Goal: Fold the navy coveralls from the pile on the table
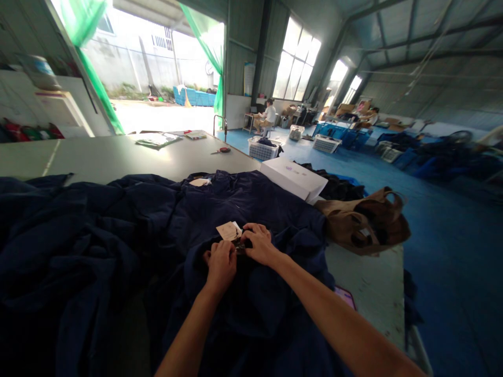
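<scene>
A: Main item?
B: One navy garment [271, 209], rumpled, spread across the bench [98, 157] at the centre of the frame. One beige paper tag [226, 231], lying on it just beyond the fingers. A second tag [199, 182], higher up, near the collar.

A: Hands?
B: Left hand [220, 262], lower centre: fingers curled down against the cloth. Right hand [257, 244], just beside it: fingers bent over a small dark piece by the tag. Whether either gripped anything could not be told; the knuckles hid the tips.

A: Surroundings?
B: Scissors [222, 150], upper centre. White box [293, 178], right of centre. Brown bag [365, 222], at the bench's right edge. Phone [346, 297], lower right, partly behind the right forearm.

A: Hazards?
B: Three, by judgement. Tag: liable to crease or tear, if tugged while caught in the folds. Phone: liable to a knock, from a sweep of that forearm. Bag: liable to tip off the edge, if the cloth beside it were shoved rightward.
</scene>
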Motion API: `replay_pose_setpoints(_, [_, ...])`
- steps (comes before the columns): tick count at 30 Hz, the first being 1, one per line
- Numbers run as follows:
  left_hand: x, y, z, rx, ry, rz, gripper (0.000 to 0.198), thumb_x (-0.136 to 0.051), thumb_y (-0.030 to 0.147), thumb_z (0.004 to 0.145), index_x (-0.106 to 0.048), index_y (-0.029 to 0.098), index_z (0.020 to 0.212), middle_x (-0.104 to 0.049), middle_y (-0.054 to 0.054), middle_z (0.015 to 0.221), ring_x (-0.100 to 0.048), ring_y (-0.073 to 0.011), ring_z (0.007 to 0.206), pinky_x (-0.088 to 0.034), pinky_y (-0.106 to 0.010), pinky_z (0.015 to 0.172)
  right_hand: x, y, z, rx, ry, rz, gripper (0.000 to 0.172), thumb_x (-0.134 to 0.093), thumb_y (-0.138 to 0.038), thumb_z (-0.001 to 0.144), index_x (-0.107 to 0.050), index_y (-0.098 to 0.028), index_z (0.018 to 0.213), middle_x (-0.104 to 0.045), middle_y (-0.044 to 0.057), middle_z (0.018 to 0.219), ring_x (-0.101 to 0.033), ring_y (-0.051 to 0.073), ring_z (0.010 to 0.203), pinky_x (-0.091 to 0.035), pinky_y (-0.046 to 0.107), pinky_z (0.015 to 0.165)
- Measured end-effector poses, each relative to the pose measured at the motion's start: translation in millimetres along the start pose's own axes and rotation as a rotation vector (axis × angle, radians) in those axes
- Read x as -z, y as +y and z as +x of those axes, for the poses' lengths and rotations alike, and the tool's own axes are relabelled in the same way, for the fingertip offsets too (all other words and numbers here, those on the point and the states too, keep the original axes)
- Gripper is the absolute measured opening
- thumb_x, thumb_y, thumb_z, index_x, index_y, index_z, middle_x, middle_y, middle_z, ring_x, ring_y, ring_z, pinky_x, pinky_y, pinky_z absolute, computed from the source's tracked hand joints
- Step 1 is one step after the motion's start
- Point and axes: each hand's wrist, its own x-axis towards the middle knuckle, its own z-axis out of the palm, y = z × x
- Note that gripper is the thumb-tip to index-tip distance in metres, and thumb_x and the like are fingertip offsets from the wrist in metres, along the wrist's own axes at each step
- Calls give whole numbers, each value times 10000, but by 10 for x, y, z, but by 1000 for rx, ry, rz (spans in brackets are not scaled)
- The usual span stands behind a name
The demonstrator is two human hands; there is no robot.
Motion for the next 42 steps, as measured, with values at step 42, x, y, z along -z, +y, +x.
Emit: replay_pose_setpoints(42, [910, -734, -346, -54, -79, -308, 215, -419, 363, 735, -541, 205, 814, -616, 19, 772, -579, -136, 758, -466, -230, 691, 803, 796, -229, 128, -13, 174, 197, -478, -323, 767, -639, -216, 804, -460, 40, 1310, -307, 242, 1252, -198, 478, 1033])
